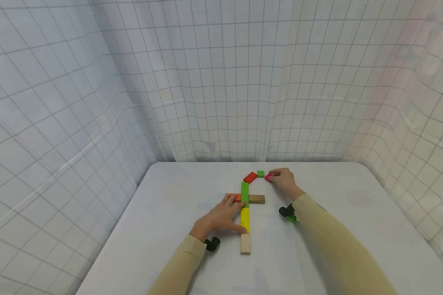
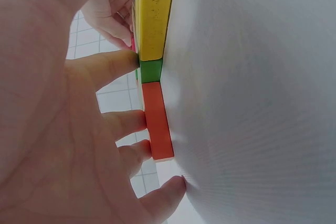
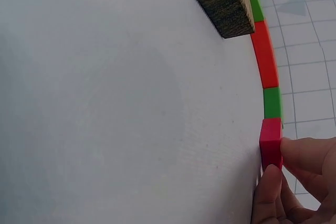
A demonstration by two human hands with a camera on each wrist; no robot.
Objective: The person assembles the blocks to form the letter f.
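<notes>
With its thumb and fingers, my right hand (image 1: 283, 180) pinches a pink block (image 3: 271, 136) at the far end of a curved row. Beside it in that row are a small green block (image 1: 260, 174) and a red block (image 1: 250, 177). My left hand (image 1: 220, 216) spreads its fingers over a straight column, fingertips touching the blocks. That column has a long green block (image 1: 245, 188), a yellow block (image 1: 245, 219) and a pale wooden block (image 1: 245, 244). An orange block (image 2: 158, 121) sticks out left of the green one, and a brown wooden block (image 1: 257, 199) sticks out right.
The blocks lie on a white table (image 1: 162, 205). White curtains (image 1: 229, 82) with a dark grid pattern surround its back and both sides. Each wrist carries a small black camera, such as the left one (image 1: 213, 244).
</notes>
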